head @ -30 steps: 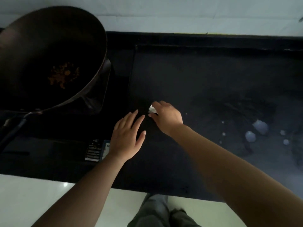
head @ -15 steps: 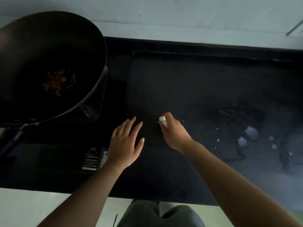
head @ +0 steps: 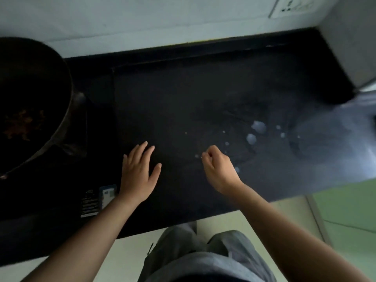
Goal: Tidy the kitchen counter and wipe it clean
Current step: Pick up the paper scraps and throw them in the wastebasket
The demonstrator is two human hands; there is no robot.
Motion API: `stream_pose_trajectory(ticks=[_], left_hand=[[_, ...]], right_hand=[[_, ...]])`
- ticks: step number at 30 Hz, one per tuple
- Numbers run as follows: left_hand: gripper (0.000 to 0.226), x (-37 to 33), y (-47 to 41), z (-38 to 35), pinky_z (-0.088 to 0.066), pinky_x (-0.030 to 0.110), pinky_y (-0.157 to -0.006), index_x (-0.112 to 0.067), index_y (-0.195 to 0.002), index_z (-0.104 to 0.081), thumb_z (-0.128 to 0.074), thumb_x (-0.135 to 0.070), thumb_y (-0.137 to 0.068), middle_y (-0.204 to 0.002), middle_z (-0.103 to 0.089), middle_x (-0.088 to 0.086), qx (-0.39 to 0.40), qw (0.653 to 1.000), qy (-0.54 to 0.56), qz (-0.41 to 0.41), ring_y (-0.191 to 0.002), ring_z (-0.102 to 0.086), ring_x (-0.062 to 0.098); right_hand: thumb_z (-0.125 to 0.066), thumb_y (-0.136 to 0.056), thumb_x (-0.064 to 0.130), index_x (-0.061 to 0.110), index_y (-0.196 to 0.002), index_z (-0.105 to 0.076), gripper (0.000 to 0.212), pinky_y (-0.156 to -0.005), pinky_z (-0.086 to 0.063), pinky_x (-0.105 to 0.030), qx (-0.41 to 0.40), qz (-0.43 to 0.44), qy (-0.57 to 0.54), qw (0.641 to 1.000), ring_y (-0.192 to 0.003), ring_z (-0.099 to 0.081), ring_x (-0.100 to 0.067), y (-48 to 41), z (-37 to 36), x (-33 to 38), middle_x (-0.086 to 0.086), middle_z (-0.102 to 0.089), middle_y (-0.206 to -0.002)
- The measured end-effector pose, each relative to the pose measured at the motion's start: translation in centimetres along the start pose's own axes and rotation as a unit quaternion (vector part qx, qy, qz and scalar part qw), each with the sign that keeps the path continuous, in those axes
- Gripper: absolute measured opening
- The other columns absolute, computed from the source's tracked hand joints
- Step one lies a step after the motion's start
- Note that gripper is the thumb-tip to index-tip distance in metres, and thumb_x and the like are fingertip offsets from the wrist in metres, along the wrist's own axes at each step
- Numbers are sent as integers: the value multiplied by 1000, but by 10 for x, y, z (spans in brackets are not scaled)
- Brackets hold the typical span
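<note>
I'm standing at the counter (head: 183,94), a dark slab that runs from the stove (head: 40,190) on my left to a grey box (head: 350,47) at the far right. By my reckoning the job is barely begun. My left hand (head: 140,174) lies flat on the slab, fingers straight and spread, holding nothing. My right hand (head: 218,169) is near it but apart from it, fingers curled in toward the thumb as if pinching up some crumb. Whether anything is actually between them I cannot tell, since the tips are turned away and the light is poor. Just beyond that hand a scatter of pale drops (head: 258,127) sits on the surface, and further right a wide dull smear (head: 325,143) catches the light, so the wiping is not done there. The patch by my left hand is too dark to judge clean or dirty. The wok (head: 30,78) sits on the stove with brownish scraps (head: 20,125) in its bottom, so that is left for the tidying too. No cloth or sponge is in view, and I judge I'll need one before the wet part can be dealt with.
</note>
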State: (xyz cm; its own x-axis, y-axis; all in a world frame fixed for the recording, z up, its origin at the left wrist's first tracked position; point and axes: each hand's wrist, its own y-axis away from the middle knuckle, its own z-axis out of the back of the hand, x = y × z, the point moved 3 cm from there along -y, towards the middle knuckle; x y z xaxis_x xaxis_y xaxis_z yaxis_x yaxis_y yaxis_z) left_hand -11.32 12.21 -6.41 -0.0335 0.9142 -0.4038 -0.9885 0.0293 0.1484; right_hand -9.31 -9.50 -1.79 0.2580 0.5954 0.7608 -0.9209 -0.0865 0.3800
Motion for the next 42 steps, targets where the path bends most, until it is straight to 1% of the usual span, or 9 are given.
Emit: stream_pose_trajectory(ticks=[9, 12, 16, 23, 28, 32, 35, 40, 42], left_hand=[[54, -182, 45, -24, -33, 47, -108, -17, -135, -44, -36, -45, -89, -141, -46, 1, 102, 959, 89, -249, -133, -37, 17], [55, -245, 79, -47, -36, 47, -105, -15, -131, -49, -38, -45, -87, -136, -51, 2, 166, 919, 40, -355, -127, -45, 20], [60, -331, 151, -77, -31, 27, -104, -15, -128, -52, -35, -51, -83, -131, -54, 1, 242, 860, 8, -450, -123, -46, 17], [42, -447, 300, -151, -31, 1, -82, -23, -118, -58, -46, -43, -84, -114, -58, -10, 396, 767, 37, -503, -104, -51, 0], [44, -503, 378, -200, -46, 25, -87, -28, -111, -60, -44, -55, -80, -109, -63, -12, 477, 695, 12, -538, -103, -57, 1], [34, -542, 419, -232, -45, 10, -76, -27, -110, -61, -48, -45, -84, -108, -64, -12, 507, 649, -21, -566, -102, -57, -3], [31, -574, 441, -257, -45, 13, -76, -29, -108, -61, -50, -47, -85, -107, -64, -15, 521, 629, -43, -575, -100, -55, -8], [38, -651, 477, -309, -46, 20, -78, -30, -108, -60, -45, -52, -81, -106, -63, -18, 530, 605, -61, -591, -101, -55, -8], [32, -695, 493, -332, -46, 21, -78, -29, -110, -59, -49, -48, -86, -107, -62, -17, 532, 593, -63, -601, -104, -56, -2]], right_hand=[[-42, -95, 23, 14, -94, -53, 14, -66, -43, -32, -187, -80, -33, 979, -78, -56, -21, 149, 89, -97, -4, -63, -90], [-46, -94, 27, 12, -91, -58, 20, -62, -38, -30, -269, -101, -46, 957, -68, -55, -15, 224, 111, -141, 3, -62, -76], [-50, -93, 29, 9, -81, -62, 26, -54, -28, -24, -362, -156, -82, 915, -56, -43, -11, 341, 126, -201, 8, -50, -61], [-49, -93, 31, 21, -74, -56, 23, -55, -35, -17, -508, -291, -179, 790, -58, -51, -7, 547, 95, -298, 7, -56, -60], [-46, -94, 32, 18, -74, -56, 26, -57, -36, -21, -597, -378, -244, 664, -63, -51, -12, 646, 56, -325, 3, -55, -59], [-45, -93, 36, 23, -70, -54, 28, -54, -35, -28, -636, -415, -301, 577, -48, -42, -7, 681, 39, -344, 0, -50, -52], [-45, -93, 37, 23, -71, -54, 27, -54, -37, -31, -643, -427, -327, 545, -48, -43, -12, 698, 44, -366, -3, -49, -53], [-45, -93, 36, 20, -74, -55, 27, -57, -41, -37, -624, -450, -337, 543, -56, -49, -25, 731, 88, -424, -16, -56, -61], [-46, -93, 34, 18, -75, -56, 26, -55, -38, -35, -630, -456, -328, 536, -50, -44, -19, 751, 121, -451, -14, -53, -58]])
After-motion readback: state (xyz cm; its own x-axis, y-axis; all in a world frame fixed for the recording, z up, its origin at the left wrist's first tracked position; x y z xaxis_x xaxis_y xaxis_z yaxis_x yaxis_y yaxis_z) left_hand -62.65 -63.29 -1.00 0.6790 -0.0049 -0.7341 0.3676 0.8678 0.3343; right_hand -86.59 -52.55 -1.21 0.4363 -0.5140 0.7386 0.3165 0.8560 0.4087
